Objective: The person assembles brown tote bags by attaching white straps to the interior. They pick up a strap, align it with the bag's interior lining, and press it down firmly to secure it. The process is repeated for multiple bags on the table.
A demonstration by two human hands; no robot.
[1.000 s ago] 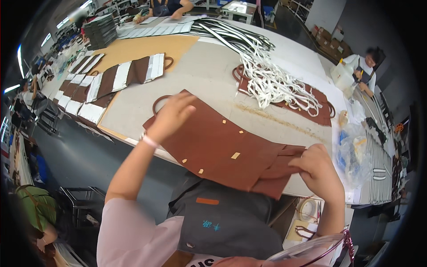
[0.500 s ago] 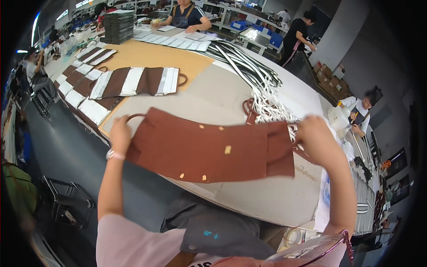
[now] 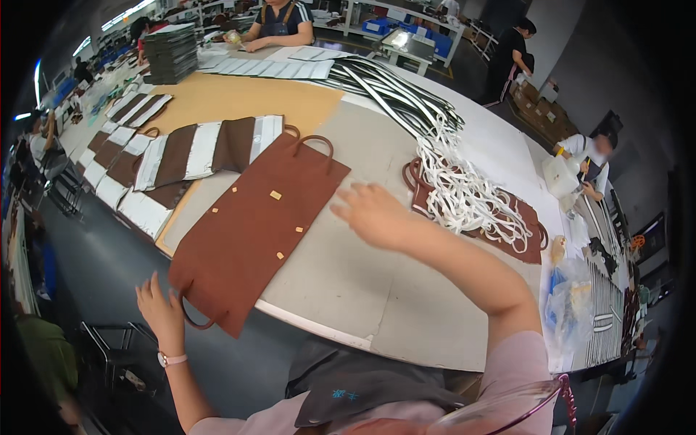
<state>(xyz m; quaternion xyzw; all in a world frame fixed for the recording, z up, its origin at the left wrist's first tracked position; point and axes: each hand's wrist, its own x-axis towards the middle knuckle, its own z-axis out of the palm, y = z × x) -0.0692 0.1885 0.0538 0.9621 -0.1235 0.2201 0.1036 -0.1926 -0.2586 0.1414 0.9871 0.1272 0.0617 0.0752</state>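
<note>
A flat brown leather bag panel [image 3: 250,232] lies slantwise across the table's left part, its near end sticking out past the edge. Loop handles show at both ends, and several small yellow tags dot its face. My left hand [image 3: 161,312] is open, fingers spread, right beside the near handle [image 3: 194,313]; I cannot tell whether it touches. Over the bare board, just right of the panel's far end, hovers my right hand [image 3: 373,214]. Its fingers are stretched out and hold nothing.
Several brown-and-white panels [image 3: 199,151] lie to the left. Tangled white strips [image 3: 471,181] cover another brown panel [image 3: 535,221] at right, with black-and-white straps [image 3: 391,94] behind. A dark stack [image 3: 170,54] stands far left. A co-worker [image 3: 283,25] sits across the table.
The bag panel was stretched between both hands; now it lies turned on the table at left. Both hands have let go. My right hand has moved left, my left hand down and toward me.
</note>
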